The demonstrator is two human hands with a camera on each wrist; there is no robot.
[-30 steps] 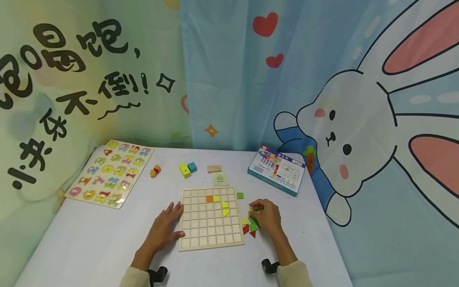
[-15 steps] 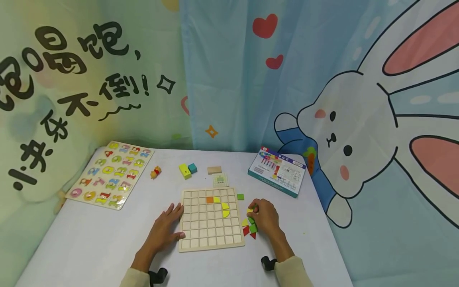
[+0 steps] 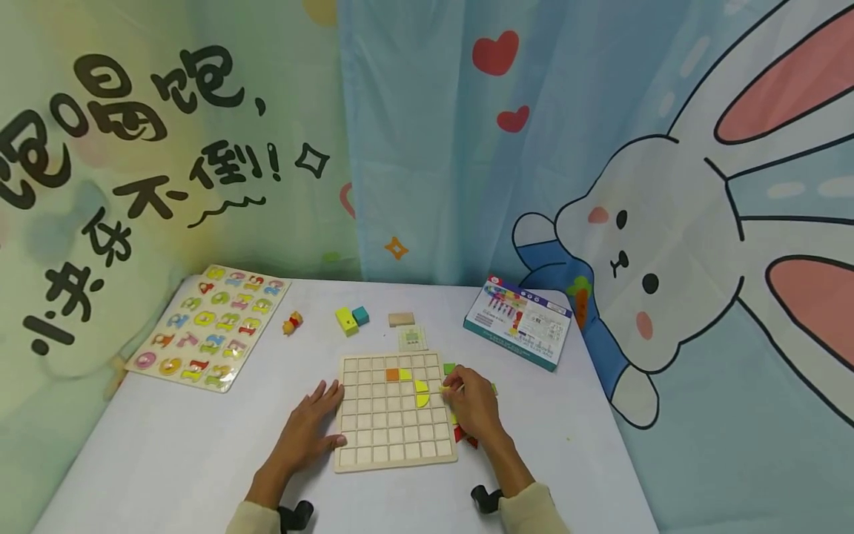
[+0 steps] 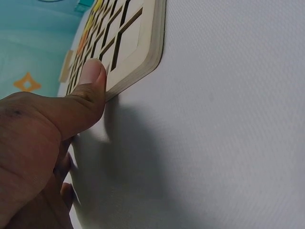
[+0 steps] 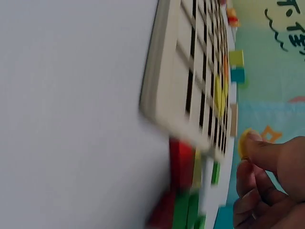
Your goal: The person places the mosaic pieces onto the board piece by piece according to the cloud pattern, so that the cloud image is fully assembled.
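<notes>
We look down on a pale surface point(image 3: 200, 445) with cartoon curtains hanging behind it. At centre frame lies the largest working thing, a square wooden grid board point(image 3: 394, 411), lying flat with its edges running roughly square to the frame, so it has no long axis to speak of. Upper left sits a number puzzle board point(image 3: 210, 326); upper right, a printed box point(image 3: 519, 320), turned at an angle.

Our left hand point(image 3: 308, 426) lies flat on the surface with fingers spread, the thumb point(image 4: 90, 81) pressed against the board's left edge; it grips nothing. Our right hand point(image 3: 470, 404) hovers over the board's right edge, its grip closed on a small yellow piece point(image 5: 243, 143), pinched between thumb and fingertips. We cannot tell which way the piece points, as the fingers cover most of it.

As for progress, we judge the work barely begun: an orange square point(image 3: 392, 374) and a few yellow curved pieces point(image 3: 420, 393) fill cells in the upper middle of the grid, and nearly all other cells stand bare. A heap of loose red and green pieces point(image 5: 183, 191) waits just beside the board's right edge, partly under our right hand.
</notes>
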